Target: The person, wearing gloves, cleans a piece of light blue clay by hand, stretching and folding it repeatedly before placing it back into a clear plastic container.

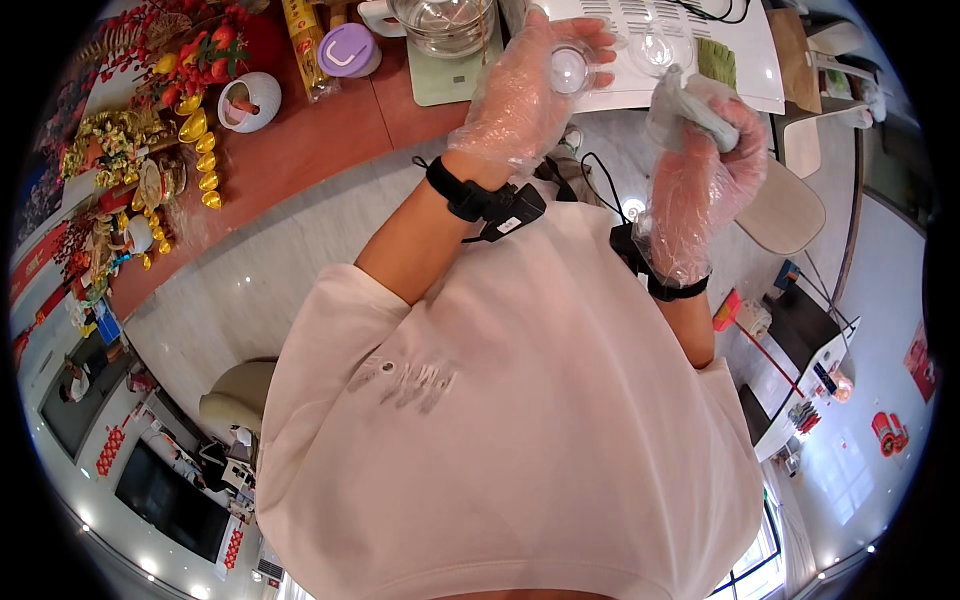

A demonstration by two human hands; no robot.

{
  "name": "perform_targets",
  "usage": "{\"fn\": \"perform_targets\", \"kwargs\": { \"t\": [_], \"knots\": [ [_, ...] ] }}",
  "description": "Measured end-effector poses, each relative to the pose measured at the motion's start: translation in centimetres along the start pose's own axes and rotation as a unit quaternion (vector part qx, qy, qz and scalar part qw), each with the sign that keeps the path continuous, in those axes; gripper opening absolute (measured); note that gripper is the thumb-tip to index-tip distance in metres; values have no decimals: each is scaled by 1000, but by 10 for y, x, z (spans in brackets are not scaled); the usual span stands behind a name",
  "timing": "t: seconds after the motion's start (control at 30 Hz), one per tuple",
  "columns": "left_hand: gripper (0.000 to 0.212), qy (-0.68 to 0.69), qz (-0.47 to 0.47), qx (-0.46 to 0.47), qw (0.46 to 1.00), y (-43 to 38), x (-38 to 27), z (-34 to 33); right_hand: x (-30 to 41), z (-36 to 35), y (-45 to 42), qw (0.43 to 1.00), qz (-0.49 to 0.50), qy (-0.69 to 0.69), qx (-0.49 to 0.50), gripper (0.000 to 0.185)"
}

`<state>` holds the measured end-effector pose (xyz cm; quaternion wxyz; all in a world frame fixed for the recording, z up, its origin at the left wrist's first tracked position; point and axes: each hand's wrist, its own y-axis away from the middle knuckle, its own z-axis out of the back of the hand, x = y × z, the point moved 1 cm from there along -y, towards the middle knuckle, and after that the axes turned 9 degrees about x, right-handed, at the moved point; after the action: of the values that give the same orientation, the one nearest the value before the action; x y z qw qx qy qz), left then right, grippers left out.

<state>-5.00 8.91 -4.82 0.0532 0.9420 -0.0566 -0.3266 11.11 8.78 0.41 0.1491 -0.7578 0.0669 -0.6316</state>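
Observation:
A thin clear plastic glove covers my left hand (525, 97), which grips a small clear glass cup (571, 69) above the edge of a white slatted tea tray (600, 97). My right hand (712, 142), gloved the same way, has a bunched grey cloth (694, 112) in its fingers, apart from the cup. On the tray stands another clear glass cup (660, 49), and beside it lies a green ribbed cloth (717, 61). Left of my left hand, a glass pot (442, 26) with water rests on a pale green flat device (442, 86).
A purple-lidded container (349, 51), a packet of sticks (304, 37) and a white ribbed cup (251, 103) stand on the reddish table (330, 139). Gold ingot ornaments (202, 157) and red berry decorations (202, 60) are farther left. A beige chair (784, 206) sits at right.

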Motion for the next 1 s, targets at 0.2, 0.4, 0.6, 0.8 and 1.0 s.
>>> {"fn": "perform_targets", "kwargs": {
  "t": [0.2, 0.4, 0.6, 0.8, 1.0],
  "knots": [
    [68, -129, 8, 37, 991, 12, -11, -24, -23, -13, -13, 933, 44, 292, 205, 39],
    [68, 36, 1, 23, 999, -7, 3, 7, -3, -3, -2, 999, 12, 39, 2, 37],
    [67, -123, 30, 65, 990, 6, -11, -19, -21, -9, -10, 941, 18, 237, 240, 29],
    [66, 24, 2, 38, 999, -9, 4, 2, -8, 0, -3, 991, -94, -100, 6, 25],
    [66, -203, -18, 50, 978, 0, 1, -10, -14, 2, -7, 950, 115, 242, 161, 32]
  ]
}}
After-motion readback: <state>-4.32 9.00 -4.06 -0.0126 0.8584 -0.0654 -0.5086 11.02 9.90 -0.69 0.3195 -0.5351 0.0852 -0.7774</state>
